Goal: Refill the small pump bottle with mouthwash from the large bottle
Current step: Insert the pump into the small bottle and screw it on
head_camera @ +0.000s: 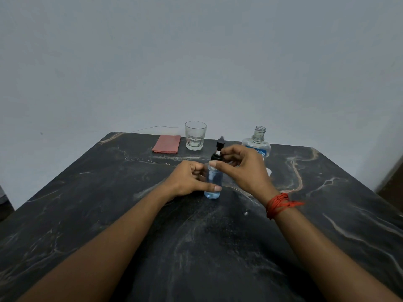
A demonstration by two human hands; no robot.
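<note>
The small clear pump bottle (213, 186) stands upright mid-table with pale blue liquid inside. My left hand (189, 180) wraps its body from the left. My right hand (244, 168) pinches the black pump head (217, 150) at its collar on top of the bottle. The large clear mouthwash bottle (257, 142) stands behind my right hand with its neck uncapped; its lower part is hidden by my fingers. A white cap-like piece (269, 171) shows just past my right hand.
An empty drinking glass (195, 135) and a folded pink cloth (166, 144) sit near the far edge of the dark marble table (109, 192). A grey wall rises behind. A red thread band circles my right wrist.
</note>
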